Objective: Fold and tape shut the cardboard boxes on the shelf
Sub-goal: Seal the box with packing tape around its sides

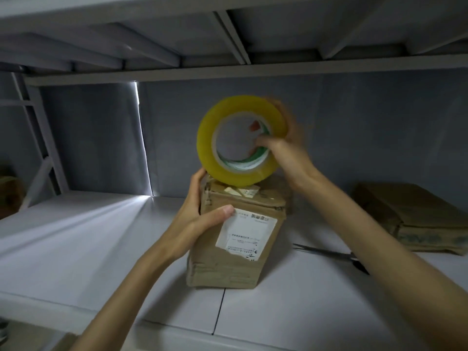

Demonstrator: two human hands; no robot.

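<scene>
Cardboard box upright mid-shelf, flaps down. Left hand clamped round its 10 o'clock corner. Tape roll touching the lid, pinched by right hand. Risks: flaps springing open, tape skewing. Scissors at 3 o'clock.

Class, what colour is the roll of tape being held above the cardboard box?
Translucent yellow, with a white and green inner core; the tape roll shows best in the head view.
</scene>
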